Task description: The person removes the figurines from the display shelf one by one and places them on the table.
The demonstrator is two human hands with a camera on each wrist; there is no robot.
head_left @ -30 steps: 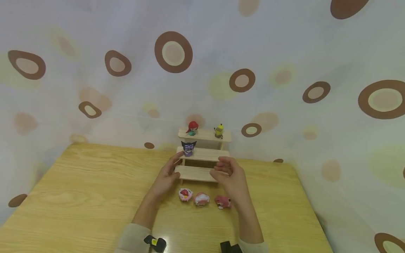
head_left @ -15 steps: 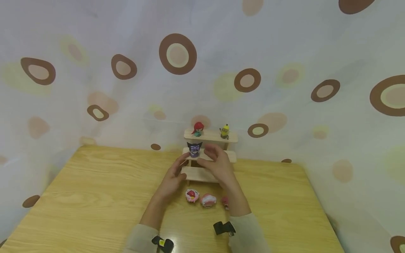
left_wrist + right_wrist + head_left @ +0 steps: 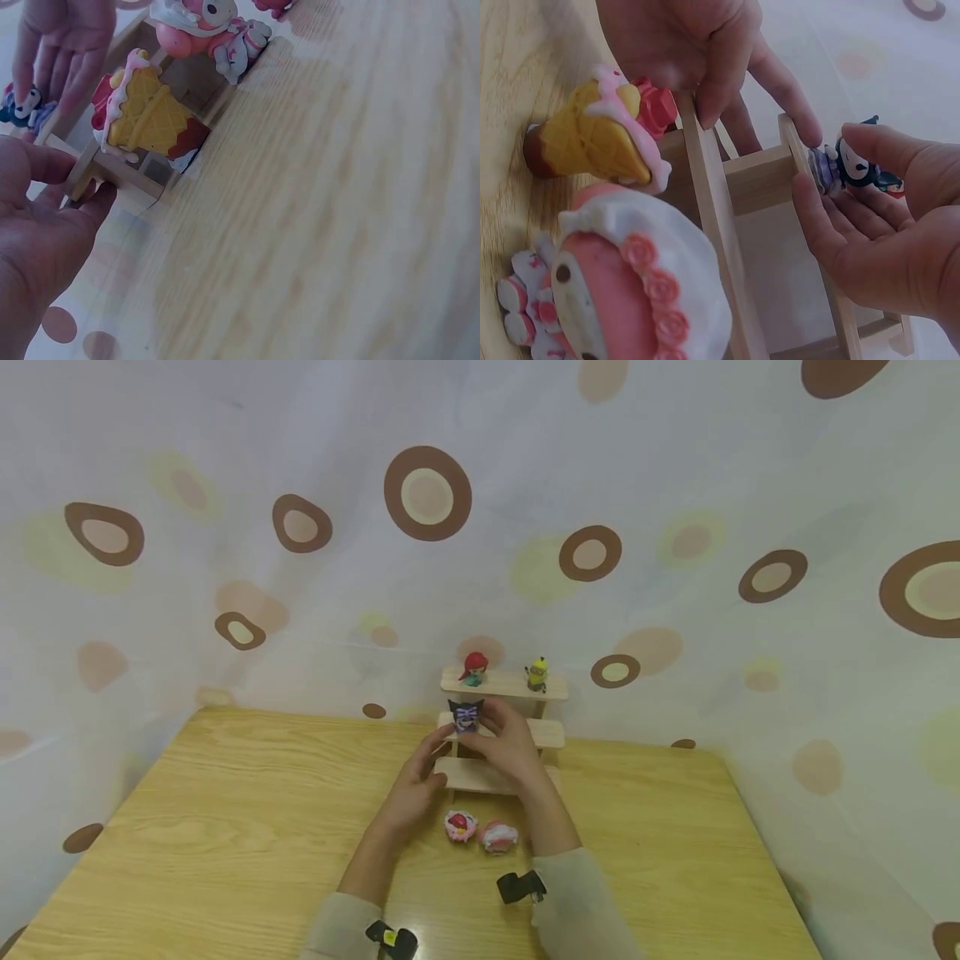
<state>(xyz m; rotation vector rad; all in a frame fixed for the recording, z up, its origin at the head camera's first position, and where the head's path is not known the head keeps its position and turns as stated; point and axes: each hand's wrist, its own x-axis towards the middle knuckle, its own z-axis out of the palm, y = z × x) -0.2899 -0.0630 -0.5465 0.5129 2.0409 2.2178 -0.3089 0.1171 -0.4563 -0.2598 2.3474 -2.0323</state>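
Note:
On the left end of the middle board of a three-tier wooden display stand [image 3: 517, 774] is a small figurine [image 3: 466, 718] with black pointed ears and a purple striped body. My right hand [image 3: 510, 745] holds this figurine between thumb and fingers, as the right wrist view shows. My left hand [image 3: 411, 789] grips the stand's left end, its thumb and fingers around the lowest board [image 3: 84, 171]. The left index finger [image 3: 799, 120] reaches up to the middle board beside the figurine.
A red-haired figurine [image 3: 474, 669] and a yellow minion figurine [image 3: 537, 675] stand on the top board. On the table [image 3: 285, 827] in front are an ice-cream-cone figurine [image 3: 461, 826] and a pink figurine with a white bonnet [image 3: 498, 837]. Another pink figure [image 3: 274, 6] shows partly.
My right hand has moved left from the stand's right side to the black-eared figurine and taken hold of it. The left hand stays at the stand's left end.

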